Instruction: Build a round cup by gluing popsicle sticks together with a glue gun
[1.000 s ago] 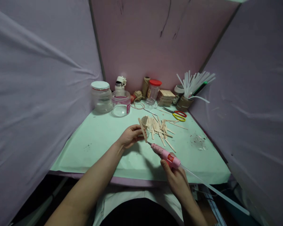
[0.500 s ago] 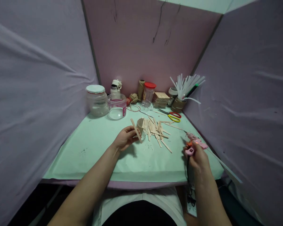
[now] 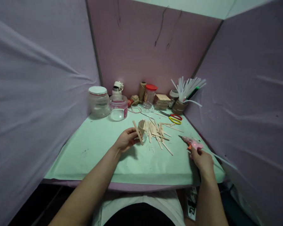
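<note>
Stick (image 3: 137, 132) stands tilted in my left hand (image 3: 126, 139), its top leaning to my left, held up over the near middle of the table (image 3: 96, 163). My thumb and fingers are pinched on it. Just behind it is a brown cup (image 3: 141, 126); I cannot tell whether my fingertips touch that too.

My right hand (image 3: 202, 160) is wrapped around the pink glue gun (image 3: 195, 144), well apart from my left, near the table's right edge. A small red light shows on the gun, its nozzle points leftward, and a clear rod (image 3: 220, 158) runs out of its back. I cannot tell whether the gun rests on the table or hangs just above it.

Between my hands, a little farther off, lies a loose pile (image 3: 157, 133) of more sticks, some crossing one another. Beyond it are the scissors (image 3: 171, 115), with one red and one yellow handle. Along the back I see a white-lidded jar (image 3: 99, 103), an open tub (image 3: 125, 113), a twine ball (image 3: 135, 99), a red-lidded jar (image 3: 149, 97), a stack (image 3: 162, 103) of wooden squares and a pot (image 3: 179, 108) full of white rods (image 3: 187, 88).
</note>
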Demonstrator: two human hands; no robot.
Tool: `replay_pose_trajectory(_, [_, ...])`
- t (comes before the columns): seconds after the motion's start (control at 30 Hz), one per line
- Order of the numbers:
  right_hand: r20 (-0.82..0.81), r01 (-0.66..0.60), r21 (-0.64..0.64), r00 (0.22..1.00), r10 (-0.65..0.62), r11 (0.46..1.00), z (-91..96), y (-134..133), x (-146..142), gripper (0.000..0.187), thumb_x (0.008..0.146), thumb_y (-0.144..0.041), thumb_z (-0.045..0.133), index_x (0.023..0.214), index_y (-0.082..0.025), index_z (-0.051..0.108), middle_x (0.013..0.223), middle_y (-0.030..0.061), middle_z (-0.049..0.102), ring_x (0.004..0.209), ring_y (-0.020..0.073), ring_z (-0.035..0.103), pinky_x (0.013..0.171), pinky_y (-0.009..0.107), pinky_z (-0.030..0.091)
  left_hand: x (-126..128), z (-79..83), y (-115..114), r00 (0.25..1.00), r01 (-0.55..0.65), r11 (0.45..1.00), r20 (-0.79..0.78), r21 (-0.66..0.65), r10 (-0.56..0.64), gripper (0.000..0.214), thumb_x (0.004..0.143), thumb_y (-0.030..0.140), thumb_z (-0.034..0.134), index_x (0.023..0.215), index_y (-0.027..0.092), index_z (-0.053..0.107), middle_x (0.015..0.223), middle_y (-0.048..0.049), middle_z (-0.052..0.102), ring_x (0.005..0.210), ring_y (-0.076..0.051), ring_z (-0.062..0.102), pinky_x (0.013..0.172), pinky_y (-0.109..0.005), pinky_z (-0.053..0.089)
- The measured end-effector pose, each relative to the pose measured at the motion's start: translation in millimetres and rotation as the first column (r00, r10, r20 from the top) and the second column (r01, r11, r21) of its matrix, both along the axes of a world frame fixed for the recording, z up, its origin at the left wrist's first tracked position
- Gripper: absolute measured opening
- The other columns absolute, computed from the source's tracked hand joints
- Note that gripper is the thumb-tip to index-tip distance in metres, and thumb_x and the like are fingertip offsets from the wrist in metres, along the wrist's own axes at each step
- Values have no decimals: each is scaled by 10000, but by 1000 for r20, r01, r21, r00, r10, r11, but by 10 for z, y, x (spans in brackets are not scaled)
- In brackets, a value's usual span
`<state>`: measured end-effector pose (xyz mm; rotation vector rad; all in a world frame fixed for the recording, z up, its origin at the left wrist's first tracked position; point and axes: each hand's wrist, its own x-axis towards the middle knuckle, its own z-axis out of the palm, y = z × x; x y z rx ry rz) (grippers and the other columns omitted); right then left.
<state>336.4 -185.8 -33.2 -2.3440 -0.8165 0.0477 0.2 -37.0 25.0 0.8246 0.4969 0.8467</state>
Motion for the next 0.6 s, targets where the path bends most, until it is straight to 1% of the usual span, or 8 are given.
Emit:
replay_pose_trajectory(0.07, [159, 23, -15, 987, -20, 1000, 4, -43, -33, 400, 706, -563, 569, 662, -187, 699, 587, 121, 639, 765, 332, 627, 708, 440, 448, 5, 16, -12, 1000, 10, 1000, -3, -1, -10, 355, 565, 323, 894, 762, 116, 683, 707, -32, 678, 660, -128, 644, 687, -284, 561])
replay_pose_trajectory(0.13, [277, 7, 52, 961, -21, 999, 80, -87, -132, 451, 750, -571, 535, 777, -164, 729, 699, 167, 673, 848, 368, 624, 768, 499, 440, 13, 34, -28, 999, 40, 999, -17, 2, -40, 342, 578, 321, 887, 750, 113, 677, 692, -33, 669, 653, -128, 639, 674, -277, 553])
replay_pose_trajectory(0.23, [282, -141, 215, 956, 77, 966, 357, -99, -439, 467, 820, -554, 495, 903, -154, 722, 860, 179, 701, 862, 331, 622, 794, 491, 443, 29, 41, -54, 993, 97, 995, -63, 0, -97, 320, 589, 296, 880, 742, 109, 670, 684, -30, 660, 648, -124, 636, 662, -265, 540])
replay_pose_trajectory(0.27, [233, -210, 279, 962, 146, 937, 481, -80, -582, 444, 828, -536, 510, 922, -153, 715, 901, 166, 707, 822, 293, 626, 775, 452, 457, 34, 34, -63, 990, 118, 993, -78, 1, -118, 314, 589, 285, 878, 745, 108, 671, 690, -29, 661, 649, -123, 637, 663, -265, 539])
replay_pose_trajectory(0.33, [138, -372, 403, 928, 347, 836, 737, -6, -908, 367, 845, -497, 547, 919, -172, 700, 955, 120, 718, 813, 234, 635, 745, 371, 474, 42, 9, -77, 980, 172, 985, -103, 8, -170, 308, 587, 271, 878, 752, 106, 677, 704, -32, 667, 650, -125, 641, 670, -269, 540])
replay_pose_trajectory(0.43, [131, -593, 459, 782, 610, 661, 1043, 158, -1392, 233, 883, -410, 577, 847, -205, 683, 837, 48, 703, 801, 193, 628, 747, 322, 471, 49, -36, -95, 959, 252, 968, -140, 20, -247, 304, 580, 271, 878, 752, 106, 688, 705, -43, 678, 655, -134, 648, 686, -283, 543])
replay_pose_trajectory(0.5, [213, -684, 452, 706, 676, 572, 1147, 273, -1634, 193, 906, -355, 574, 813, -210, 661, 809, 33, 690, 771, 179, 611, 736, 315, 453, 57, -52, -106, 953, 268, 963, -158, 38, -259, 299, 584, 282, 874, 750, 110, 693, 705, -49, 682, 663, -142, 651, 700, -294, 543])
replay_pose_trajectory(0.6, [355, -720, 356, 694, 627, 595, 1159, 415, -1826, 182, 920, -337, 581, 812, -207, 646, 797, 30, 676, 762, 180, 584, 746, 327, 406, 84, -53, -121, 961, 231, 965, -184, 121, -206, 296, 601, 318, 858, 754, 118, 704, 713, -50, 683, 679, -155, 647, 713, -309, 536])
